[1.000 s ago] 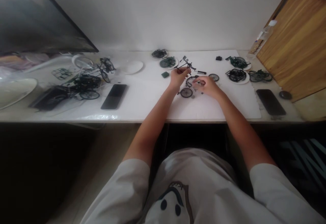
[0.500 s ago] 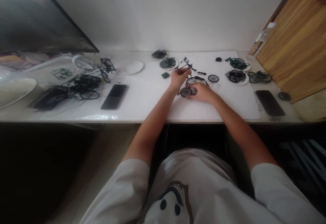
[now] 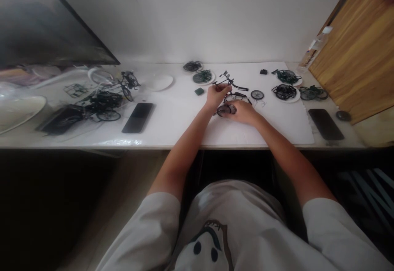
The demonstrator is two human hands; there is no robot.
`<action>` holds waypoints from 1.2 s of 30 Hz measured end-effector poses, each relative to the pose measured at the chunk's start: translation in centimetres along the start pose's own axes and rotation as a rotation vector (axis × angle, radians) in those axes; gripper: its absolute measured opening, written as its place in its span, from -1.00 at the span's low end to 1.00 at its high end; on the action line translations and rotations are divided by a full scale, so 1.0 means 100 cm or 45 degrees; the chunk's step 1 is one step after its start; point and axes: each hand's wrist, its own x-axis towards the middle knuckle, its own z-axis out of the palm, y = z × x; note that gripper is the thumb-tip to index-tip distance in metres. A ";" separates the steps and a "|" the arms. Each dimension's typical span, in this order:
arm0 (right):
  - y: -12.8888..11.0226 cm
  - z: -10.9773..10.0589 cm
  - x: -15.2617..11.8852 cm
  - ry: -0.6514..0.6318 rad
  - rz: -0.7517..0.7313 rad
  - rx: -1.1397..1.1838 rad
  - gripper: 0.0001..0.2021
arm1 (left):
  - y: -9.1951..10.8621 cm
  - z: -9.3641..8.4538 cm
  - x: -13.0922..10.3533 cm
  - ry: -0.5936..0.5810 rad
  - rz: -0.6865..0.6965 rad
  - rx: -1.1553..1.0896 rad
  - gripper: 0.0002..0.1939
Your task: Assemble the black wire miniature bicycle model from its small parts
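Note:
My left hand pinches a small black model bicycle frame, its handlebar pointing away from me. Just below and to the right, my right hand is closed on a small spoked model wheel low over the white sheet. Beyond my right fingers lies a black curved part, partly covered by the hand. A loose wheel rests to the right, and a short black bar lies behind it. The fingertips' exact contact with the wheel is hard to make out.
White plates with dark bicycle parts stand at the right and back. A phone lies left, another phone right. Model bicycles cluster at the left. A plastic bottle leans by a wooden board.
The wheel in my right hand has tilted slightly and sits a touch further left. My left hand with the bicycle frame has barely moved.

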 end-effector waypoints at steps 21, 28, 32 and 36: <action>0.003 0.004 0.004 0.067 0.040 0.046 -0.33 | -0.003 0.001 0.000 -0.010 0.030 0.059 -0.88; 0.005 0.005 0.006 0.035 0.101 0.010 -0.51 | -0.005 0.001 0.003 0.024 0.037 0.115 -0.86; 0.006 0.005 0.006 0.052 0.130 0.042 -0.48 | -0.009 0.000 0.005 0.035 0.039 0.114 -0.85; 0.011 0.007 0.007 0.106 0.115 0.165 -0.45 | -0.011 0.000 0.005 0.033 0.053 0.086 -0.85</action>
